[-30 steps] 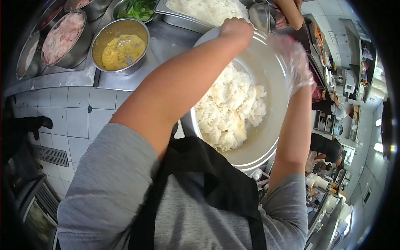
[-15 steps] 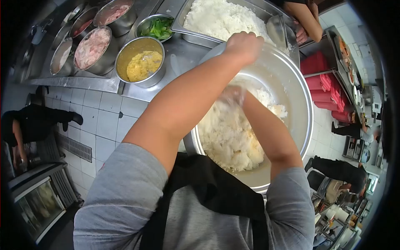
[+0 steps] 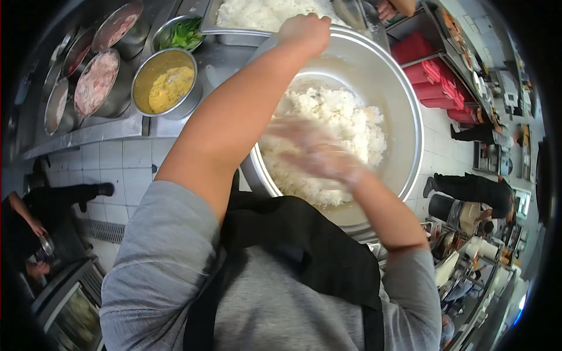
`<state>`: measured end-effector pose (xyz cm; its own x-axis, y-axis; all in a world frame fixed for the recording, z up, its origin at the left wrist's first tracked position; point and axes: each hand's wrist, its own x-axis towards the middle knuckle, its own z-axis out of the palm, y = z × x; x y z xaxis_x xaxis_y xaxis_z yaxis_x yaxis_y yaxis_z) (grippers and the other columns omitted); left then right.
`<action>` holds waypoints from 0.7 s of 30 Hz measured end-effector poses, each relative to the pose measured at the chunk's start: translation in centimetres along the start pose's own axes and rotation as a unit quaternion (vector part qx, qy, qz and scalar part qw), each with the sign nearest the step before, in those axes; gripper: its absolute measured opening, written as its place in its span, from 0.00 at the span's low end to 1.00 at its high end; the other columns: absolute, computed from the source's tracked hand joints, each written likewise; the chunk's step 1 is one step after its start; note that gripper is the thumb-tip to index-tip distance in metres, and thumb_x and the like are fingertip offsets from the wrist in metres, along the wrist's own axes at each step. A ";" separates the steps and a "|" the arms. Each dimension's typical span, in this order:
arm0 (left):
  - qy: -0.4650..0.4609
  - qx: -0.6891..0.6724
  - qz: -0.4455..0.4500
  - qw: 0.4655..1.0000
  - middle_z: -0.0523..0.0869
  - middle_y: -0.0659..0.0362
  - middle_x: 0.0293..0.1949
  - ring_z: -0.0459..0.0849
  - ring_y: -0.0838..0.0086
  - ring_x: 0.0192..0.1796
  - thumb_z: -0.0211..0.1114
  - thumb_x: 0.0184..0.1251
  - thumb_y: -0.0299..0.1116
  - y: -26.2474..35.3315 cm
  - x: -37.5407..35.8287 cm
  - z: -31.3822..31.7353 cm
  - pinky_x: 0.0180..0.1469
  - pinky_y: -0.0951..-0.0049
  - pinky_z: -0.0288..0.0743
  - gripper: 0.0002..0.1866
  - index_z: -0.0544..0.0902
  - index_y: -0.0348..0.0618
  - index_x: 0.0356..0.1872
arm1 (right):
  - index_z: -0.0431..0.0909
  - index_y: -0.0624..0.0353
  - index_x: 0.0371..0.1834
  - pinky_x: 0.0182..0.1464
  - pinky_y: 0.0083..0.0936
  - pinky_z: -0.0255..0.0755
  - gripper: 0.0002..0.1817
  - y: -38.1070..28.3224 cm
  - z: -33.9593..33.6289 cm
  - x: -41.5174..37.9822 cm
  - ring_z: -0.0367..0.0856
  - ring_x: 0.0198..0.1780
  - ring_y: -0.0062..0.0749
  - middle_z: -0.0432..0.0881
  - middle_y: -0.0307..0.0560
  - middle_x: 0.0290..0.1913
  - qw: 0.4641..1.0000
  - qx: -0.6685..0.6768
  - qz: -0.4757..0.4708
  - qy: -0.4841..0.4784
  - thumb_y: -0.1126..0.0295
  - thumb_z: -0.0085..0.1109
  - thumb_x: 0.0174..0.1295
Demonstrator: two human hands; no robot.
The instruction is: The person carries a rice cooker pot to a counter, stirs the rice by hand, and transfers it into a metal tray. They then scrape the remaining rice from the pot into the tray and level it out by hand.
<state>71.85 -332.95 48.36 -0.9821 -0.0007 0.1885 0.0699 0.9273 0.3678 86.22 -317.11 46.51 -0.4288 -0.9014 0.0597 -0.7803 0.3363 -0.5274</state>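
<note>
A large round metal pot (image 3: 414,120) stands in front of me with cooked white rice (image 3: 351,120) inside, brownish in places. My left hand (image 3: 304,35) is closed on the pot's far rim, its arm reaching across the left side. Inside the pot, my right hand (image 3: 322,153) is over the near part of the rice, smeared by motion. Its fingers look stretched out to the left and apart, and it seems to wear a thin clear glove. I make out nothing held in it.
Beyond the pot is a metal tray (image 3: 234,30) of white rice. On the left counter stand a bowl of yellow mash (image 3: 171,89), a bowl of green leaves (image 3: 184,33) and several pots, some with pale pink meat (image 3: 96,82). Red bins (image 3: 430,73) stand right; other people work around.
My right hand has swept through the pot toward me, and the rice now lies more toward the middle and far side. My left hand stays at the rim. The view has shifted.
</note>
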 end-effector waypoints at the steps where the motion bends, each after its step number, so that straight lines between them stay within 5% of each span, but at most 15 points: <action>1: 0.003 0.006 0.004 1.000 0.81 0.52 0.46 0.80 0.59 0.50 0.49 0.70 0.42 -0.1 0.0 0.2 0.49 0.58 0.75 0.16 0.75 0.47 0.52 | 0.74 0.55 0.56 0.67 0.40 0.57 0.22 -1.0 2.2 2.2 0.69 0.61 0.43 0.73 0.53 0.58 0.996 -0.039 0.035 -0.065 0.60 0.54 0.59; 2: 0.004 0.012 0.010 1.000 0.80 0.52 0.46 0.80 0.59 0.50 0.48 0.70 0.42 -0.2 0.1 0.5 0.49 0.58 0.75 0.16 0.75 0.47 0.51 | 0.75 0.54 0.55 0.68 0.43 0.54 0.20 -1.5 3.8 3.6 0.66 0.63 0.44 0.72 0.52 0.59 0.986 -0.076 0.073 -0.129 0.61 0.53 0.60; 5: -0.006 0.031 0.008 0.999 0.80 0.52 0.46 0.80 0.60 0.50 0.48 0.71 0.43 -0.1 0.2 0.6 0.48 0.59 0.76 0.16 0.75 0.47 0.51 | 0.73 0.54 0.57 0.67 0.51 0.53 0.23 -1.6 5.2 3.5 0.61 0.68 0.47 0.69 0.51 0.63 0.963 -0.240 0.075 -0.099 0.59 0.52 0.59; 8: -0.008 0.022 0.007 1.000 0.80 0.52 0.45 0.80 0.59 0.49 0.48 0.71 0.43 -0.1 0.0 0.3 0.48 0.58 0.76 0.16 0.75 0.47 0.51 | 0.71 0.55 0.59 0.66 0.59 0.49 0.26 -1.6 3.2 6.1 0.60 0.68 0.49 0.66 0.50 0.66 0.884 -0.331 0.193 -0.269 0.56 0.52 0.58; 12: -0.001 0.032 0.015 0.999 0.80 0.52 0.47 0.80 0.59 0.50 0.51 0.66 0.37 0.0 0.0 0.3 0.48 0.60 0.76 0.14 0.76 0.48 0.51 | 0.77 0.55 0.51 0.60 0.64 0.51 0.22 8.6 1.8 3.7 0.66 0.64 0.45 0.70 0.47 0.64 0.873 -0.404 0.245 -0.122 0.55 0.49 0.59; 13: -0.003 0.030 0.013 0.999 0.80 0.51 0.46 0.80 0.58 0.49 0.50 0.69 0.40 0.0 0.0 0.4 0.48 0.59 0.76 0.15 0.75 0.47 0.51 | 0.81 0.48 0.46 0.53 0.43 0.67 0.19 10.5 0.1 2.9 0.79 0.49 0.38 0.81 0.46 0.48 0.882 -0.387 0.238 -0.123 0.59 0.57 0.50; 14: -0.006 0.028 0.007 1.000 0.80 0.51 0.45 0.80 0.57 0.48 0.49 0.71 0.42 -0.1 0.2 0.4 0.48 0.58 0.76 0.15 0.75 0.47 0.50 | 0.82 0.47 0.43 0.48 0.37 0.71 0.16 7.7 -3.6 3.5 0.81 0.45 0.39 0.82 0.46 0.44 0.852 -0.312 0.378 -0.183 0.60 0.55 0.52; 15: 0.002 0.026 0.012 1.000 0.80 0.51 0.45 0.80 0.57 0.48 0.49 0.70 0.42 -0.2 0.4 0.4 0.48 0.58 0.76 0.15 0.75 0.46 0.50 | 0.83 0.49 0.41 0.46 0.34 0.74 0.15 10.0 -3.8 0.5 0.81 0.43 0.43 0.83 0.48 0.41 0.918 -0.271 0.265 -0.117 0.58 0.57 0.51; 17: 0.009 0.024 0.014 1.000 0.80 0.51 0.45 0.80 0.58 0.48 0.49 0.70 0.42 -0.3 0.1 0.5 0.48 0.58 0.76 0.15 0.75 0.46 0.50 | 0.82 0.51 0.40 0.50 0.35 0.72 0.18 7.4 -7.2 -0.8 0.80 0.46 0.44 0.81 0.52 0.42 0.899 -0.258 0.311 -0.170 0.55 0.58 0.50; 20: 0.003 0.012 0.012 1.000 0.80 0.51 0.45 0.80 0.58 0.49 0.50 0.70 0.41 -0.2 -0.1 0.3 0.48 0.59 0.76 0.15 0.74 0.46 0.51 | 0.79 0.45 0.49 0.58 0.36 0.68 0.21 4.5 -8.8 -3.5 0.76 0.53 0.46 0.80 0.56 0.45 0.893 -0.252 0.347 -0.140 0.52 0.55 0.55; 21: -0.005 0.005 0.008 1.000 0.80 0.51 0.46 0.80 0.58 0.49 0.51 0.70 0.41 -0.1 -0.2 0.4 0.48 0.59 0.76 0.15 0.74 0.46 0.51 | 0.79 0.47 0.49 0.58 0.37 0.68 0.21 5.8 -8.2 -4.8 0.76 0.53 0.48 0.80 0.56 0.44 0.888 -0.251 0.381 -0.062 0.51 0.55 0.55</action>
<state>71.96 -332.87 47.89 -0.9827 0.0173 0.1846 0.0832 0.9310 0.3554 79.99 -308.53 50.12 -0.8897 -0.3736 -0.2623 -0.4041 0.9119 0.0719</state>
